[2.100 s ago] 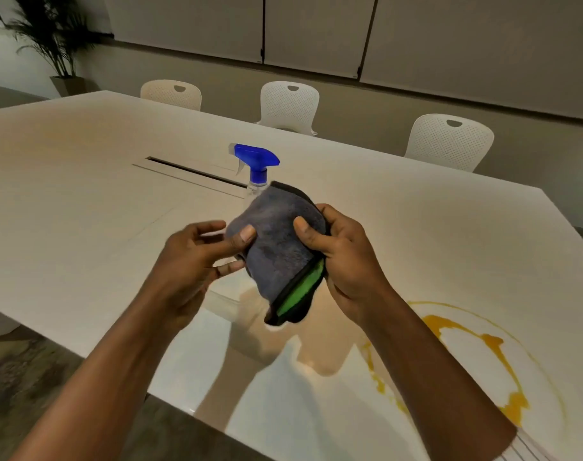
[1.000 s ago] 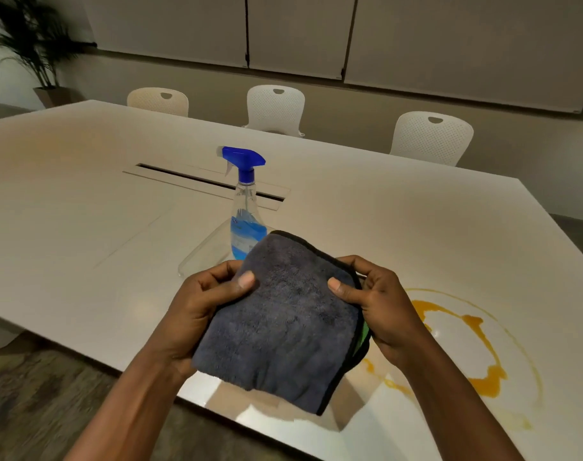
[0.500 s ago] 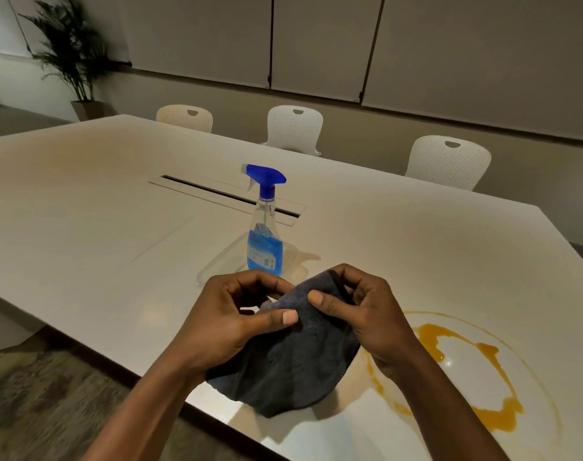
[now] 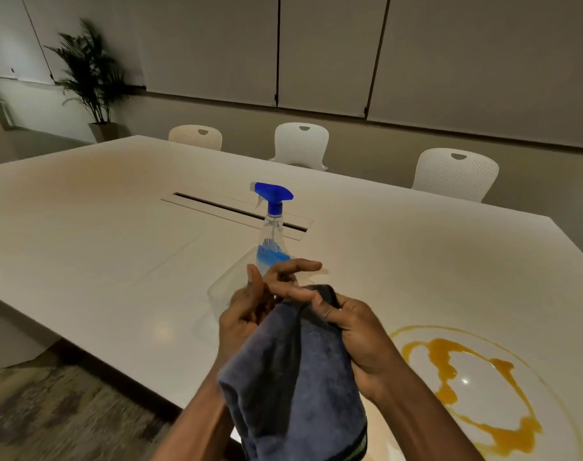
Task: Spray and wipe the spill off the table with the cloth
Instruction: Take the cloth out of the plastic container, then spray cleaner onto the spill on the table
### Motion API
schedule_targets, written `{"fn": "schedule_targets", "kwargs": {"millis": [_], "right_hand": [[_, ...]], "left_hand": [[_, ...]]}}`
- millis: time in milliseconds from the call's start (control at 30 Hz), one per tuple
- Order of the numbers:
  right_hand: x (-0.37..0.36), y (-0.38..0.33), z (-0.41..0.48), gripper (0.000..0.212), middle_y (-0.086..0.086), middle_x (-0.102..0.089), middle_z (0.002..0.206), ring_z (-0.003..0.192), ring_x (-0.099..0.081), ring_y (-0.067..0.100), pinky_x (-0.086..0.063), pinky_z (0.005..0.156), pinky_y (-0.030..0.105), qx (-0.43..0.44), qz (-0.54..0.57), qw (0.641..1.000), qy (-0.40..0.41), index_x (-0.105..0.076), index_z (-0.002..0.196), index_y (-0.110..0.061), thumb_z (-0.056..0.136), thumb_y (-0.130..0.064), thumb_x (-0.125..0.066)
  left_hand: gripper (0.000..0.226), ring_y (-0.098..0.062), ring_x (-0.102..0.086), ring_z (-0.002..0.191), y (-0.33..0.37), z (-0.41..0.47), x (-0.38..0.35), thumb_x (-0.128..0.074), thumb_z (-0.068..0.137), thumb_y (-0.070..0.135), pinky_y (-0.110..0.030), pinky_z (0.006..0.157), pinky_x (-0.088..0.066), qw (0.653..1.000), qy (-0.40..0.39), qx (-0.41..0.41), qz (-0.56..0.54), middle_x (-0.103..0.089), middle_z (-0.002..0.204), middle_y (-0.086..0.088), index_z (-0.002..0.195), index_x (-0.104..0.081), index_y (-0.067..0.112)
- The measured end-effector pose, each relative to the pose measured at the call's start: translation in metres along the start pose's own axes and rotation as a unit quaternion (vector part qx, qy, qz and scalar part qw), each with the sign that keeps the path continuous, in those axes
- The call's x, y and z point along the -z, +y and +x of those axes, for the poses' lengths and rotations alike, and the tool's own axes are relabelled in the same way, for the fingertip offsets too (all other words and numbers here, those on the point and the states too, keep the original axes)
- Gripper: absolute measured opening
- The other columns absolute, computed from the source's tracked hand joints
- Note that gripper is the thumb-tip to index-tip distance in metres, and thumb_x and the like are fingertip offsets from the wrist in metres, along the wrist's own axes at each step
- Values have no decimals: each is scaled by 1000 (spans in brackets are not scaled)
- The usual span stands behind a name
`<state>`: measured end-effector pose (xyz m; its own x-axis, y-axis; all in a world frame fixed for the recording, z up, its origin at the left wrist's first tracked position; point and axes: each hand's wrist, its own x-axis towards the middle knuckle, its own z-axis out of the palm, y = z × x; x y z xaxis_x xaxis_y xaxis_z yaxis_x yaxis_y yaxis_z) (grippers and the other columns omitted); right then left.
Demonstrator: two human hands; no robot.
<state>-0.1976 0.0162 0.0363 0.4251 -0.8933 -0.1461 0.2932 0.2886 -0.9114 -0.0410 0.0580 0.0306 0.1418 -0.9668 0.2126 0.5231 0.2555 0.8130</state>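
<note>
A dark grey cloth hangs from my right hand, which pinches its top edge above the table's near edge. My left hand sits just left of the cloth's top, fingers spread apart and pointing right, touching the cloth but not gripping it. A clear spray bottle with a blue trigger head stands upright right behind my left hand. An orange ring-shaped spill lies on the white table to the right of my right hand.
A clear shallow tray lies beside the bottle's base. A long cable slot runs across the table's middle. Three white chairs line the far side. A potted plant stands in the back left corner.
My left hand has let go of the cloth and opened its fingers. The cloth now hangs lower from my right hand alone. The view has shifted a little.
</note>
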Motion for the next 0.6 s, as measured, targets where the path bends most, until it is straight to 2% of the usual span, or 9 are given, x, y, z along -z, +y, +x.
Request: {"fn": "schedule_targets", "kwargs": {"millis": [67,133,200,267,300,367,433,500,600], "right_hand": [[-3,7,0,33,27,-75,118,114,-72,41,-52,109,54,-30,14,999,-12,-77,118,0,94,-22,-71],[-4,11,0,30,30,-74,106,102,-73,40,-55,103,52,-63,38,997,-22,-77,104,5,90,-21,-69],[-6,14,-1,27,28,-74,100,96,-73,37,-56,100,49,-94,49,994,-32,-77,97,4,89,-21,-70],[-6,15,0,32,26,-78,105,101,-76,36,-57,101,49,-87,19,996,-18,-77,104,4,87,-23,-77],[-5,14,1,37,22,-80,106,101,-78,32,-59,96,46,-66,-30,997,8,-78,105,2,82,-27,-83],[-1,12,6,39,8,-83,95,87,-79,18,-60,75,34,-20,-145,987,68,-79,99,-5,73,-32,-90],[1,8,12,28,4,-80,82,71,-73,14,-57,61,28,1,-195,977,84,-77,94,-6,78,-25,-91],[2,5,24,20,7,-78,78,66,-67,16,-57,59,28,9,-222,971,91,-77,93,-5,84,-20,-88],[-1,-3,48,15,12,-80,83,63,-67,15,-56,60,29,43,-262,955,131,-77,94,-8,89,-19,-84]], "left_hand": [[84,-32,-76,100,0,-2,-10,-71,78,81,-42,100,-61,999,42,27,-21,-77,97,-25,82,-78,-3],[80,-23,-74,69,0,-3,-17,-52,80,78,-31,75,-65,996,52,33,-70,-67,58,-14,50,-73,7],[92,-27,-65,70,-1,-2,-18,-43,87,84,-36,79,-59,989,23,24,-145,-53,44,-11,35,-55,9],[99,-27,-55,74,-6,3,-7,-33,92,90,-39,82,-51,974,11,38,-224,-40,40,-8,34,-40,10],[99,-25,-53,73,-10,6,4,-27,94,91,-39,85,-49,966,-7,39,-257,-39,41,-7,36,-40,12],[103,-24,-54,73,-15,12,24,-20,96,91,-37,93,-45,953,-63,27,-294,-51,46,-5,41,-53,10],[106,-24,-56,75,-19,17,41,-15,95,93,-37,95,-44,949,-97,13,-299,-59,52,-6,48,-62,9],[107,-25,-57,77,-18,20,52,-15,93,94,-38,95,-48,950,-109,2,-291,-61,56,-7,51,-64,8],[108,-27,-56,80,-16,22,66,-19,89,98,-40,97,-47,944,-133,-1,-301,-62,59,-8,53,-64,7]]}}
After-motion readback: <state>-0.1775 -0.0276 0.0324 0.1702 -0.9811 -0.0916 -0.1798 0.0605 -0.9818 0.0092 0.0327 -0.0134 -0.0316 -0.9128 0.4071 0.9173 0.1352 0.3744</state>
